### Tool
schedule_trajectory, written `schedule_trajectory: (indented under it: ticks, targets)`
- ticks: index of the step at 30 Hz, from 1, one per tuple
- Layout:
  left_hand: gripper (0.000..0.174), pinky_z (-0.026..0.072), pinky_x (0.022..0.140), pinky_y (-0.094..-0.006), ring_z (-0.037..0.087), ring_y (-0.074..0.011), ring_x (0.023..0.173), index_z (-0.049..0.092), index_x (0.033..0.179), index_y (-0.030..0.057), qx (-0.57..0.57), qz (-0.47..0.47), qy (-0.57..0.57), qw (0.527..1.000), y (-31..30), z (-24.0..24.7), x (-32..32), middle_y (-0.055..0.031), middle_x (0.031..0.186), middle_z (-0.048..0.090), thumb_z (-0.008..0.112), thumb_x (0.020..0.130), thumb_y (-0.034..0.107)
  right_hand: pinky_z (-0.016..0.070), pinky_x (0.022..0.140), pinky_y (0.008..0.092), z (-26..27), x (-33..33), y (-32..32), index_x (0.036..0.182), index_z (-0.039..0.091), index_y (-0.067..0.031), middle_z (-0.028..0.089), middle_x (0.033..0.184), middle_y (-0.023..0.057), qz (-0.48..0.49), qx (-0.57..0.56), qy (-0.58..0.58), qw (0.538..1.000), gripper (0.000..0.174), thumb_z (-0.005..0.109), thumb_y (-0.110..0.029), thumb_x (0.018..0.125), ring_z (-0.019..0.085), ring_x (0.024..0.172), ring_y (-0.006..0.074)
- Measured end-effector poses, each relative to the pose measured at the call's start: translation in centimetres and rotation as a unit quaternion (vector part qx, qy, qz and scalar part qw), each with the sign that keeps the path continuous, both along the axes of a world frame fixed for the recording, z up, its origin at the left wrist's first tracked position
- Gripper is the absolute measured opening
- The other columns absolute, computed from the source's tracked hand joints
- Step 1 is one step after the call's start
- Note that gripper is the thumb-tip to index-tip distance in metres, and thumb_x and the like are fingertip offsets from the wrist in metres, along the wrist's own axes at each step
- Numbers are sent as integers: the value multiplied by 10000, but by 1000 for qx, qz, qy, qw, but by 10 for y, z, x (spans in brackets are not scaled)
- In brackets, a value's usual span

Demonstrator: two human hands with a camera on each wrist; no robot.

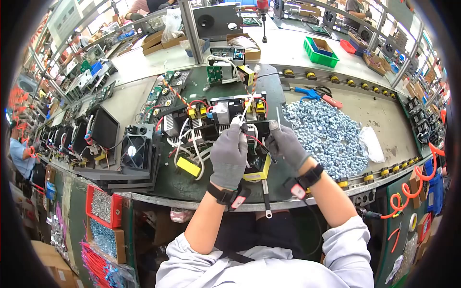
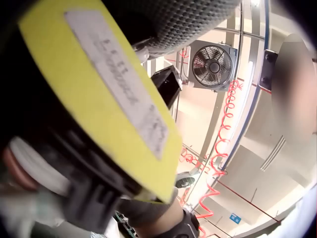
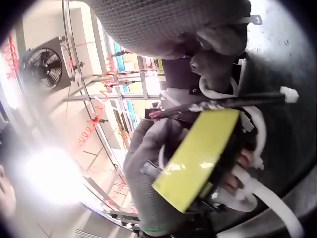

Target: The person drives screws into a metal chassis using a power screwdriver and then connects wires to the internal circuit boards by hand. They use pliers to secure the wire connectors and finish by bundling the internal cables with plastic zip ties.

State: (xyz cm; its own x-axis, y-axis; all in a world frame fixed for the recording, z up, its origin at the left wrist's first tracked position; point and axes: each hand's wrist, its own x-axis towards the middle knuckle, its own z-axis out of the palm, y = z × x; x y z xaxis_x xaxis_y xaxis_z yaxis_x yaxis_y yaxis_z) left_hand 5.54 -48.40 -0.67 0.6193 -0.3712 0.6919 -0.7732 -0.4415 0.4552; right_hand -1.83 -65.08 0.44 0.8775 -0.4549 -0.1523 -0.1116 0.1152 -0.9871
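My gloved left hand (image 1: 228, 156) pinches the wiring of a circuit assembly (image 1: 235, 110), where white cables and a black-sleeved wire bundle (image 3: 223, 103) come together. Just to its right, my gloved right hand (image 1: 288, 149) curls its fingers and pinches a thin pale strip (image 1: 278, 117) that looks like a cable tie. Under the hands sits a yellow-taped block (image 3: 200, 158) like a transformer, its label showing in the left wrist view. From it a white cable with a ring terminal (image 1: 268, 214) hangs over the bench edge. The right fingertips are partly hidden.
A heap of metal nuts (image 1: 326, 137) lies to the right, with blue-handled pliers (image 1: 307, 92) behind it. Another yellow-taped block (image 1: 188, 166) and a fan unit (image 1: 134, 151) stand at the left. A screwdriver (image 1: 263, 19) hangs overhead, beyond a further board assembly (image 1: 225, 69).
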Motion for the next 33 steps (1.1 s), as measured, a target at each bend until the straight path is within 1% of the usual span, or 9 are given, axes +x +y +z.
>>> schedule_trajectory:
  ticks: [3,7,12,16,20,22,23,29,33]
  targets:
    - [349,497,645,-414,629,-311,722,580,1236,43,-14,-13,25,1000,5,0,9,-132,835,621,606,889,74,412,469,233,15,30,-27,893,649,-41,619,632,37,71,-91,93,989,485,499,-490,997,513,489,85]
    - [377,478,616,-401,607,-301,703,573,1254,29,-10,-30,26,999,11,-3,3,-122,813,608,619,881,69,467,567,274,5,95,-91,846,692,-13,643,638,48,-32,-215,-61,974,478,550,-453,967,575,572,133]
    - [518,472,627,-365,586,-250,700,499,1327,-64,-30,-83,68,994,18,-2,-9,-116,850,617,666,860,83,476,973,414,31,159,-111,1297,574,-98,639,1216,195,-30,-512,86,854,619,648,-501,832,622,1131,324]
    - [668,481,756,-409,606,-311,828,350,1392,-138,2,-139,116,983,27,-8,-26,-151,929,635,656,880,163,464,1005,404,9,203,-116,1461,395,-113,631,1260,161,67,-567,206,795,864,678,-548,770,595,1174,366]
    - [870,437,901,-471,547,-343,1062,418,1358,-81,24,-140,117,983,31,-19,-41,-174,1202,558,827,730,361,506,884,363,-35,214,-134,1157,664,-39,698,1086,193,133,-504,226,823,521,700,-398,782,664,1018,325]
    - [782,440,896,-470,551,-346,1050,482,1293,-37,33,-151,117,981,31,-22,-40,-165,1183,564,835,717,357,502,624,306,-35,203,-141,884,728,-27,693,762,118,87,-308,115,940,249,682,-263,816,652,678,204]
    - [694,442,891,-468,555,-350,1038,545,1227,8,42,-165,115,979,33,-21,-40,-155,1164,571,843,705,354,272,386,234,-29,194,-142,761,678,-72,455,542,-68,43,-184,102,977,283,696,-331,873,375,418,34]
    - [543,452,867,-470,565,-356,1031,586,1075,95,13,-206,95,974,34,-14,-32,-128,1153,574,859,675,341,245,358,225,21,151,-136,741,642,-45,402,521,-80,-96,-17,-90,991,222,633,-201,900,337,383,28]
    - [488,448,850,-456,562,-344,1031,623,1037,121,45,-212,90,972,34,-13,-26,-98,1184,571,852,660,331,235,386,219,112,115,-96,698,609,-56,379,513,-75,-137,-95,-152,974,259,644,-225,892,336,403,31]
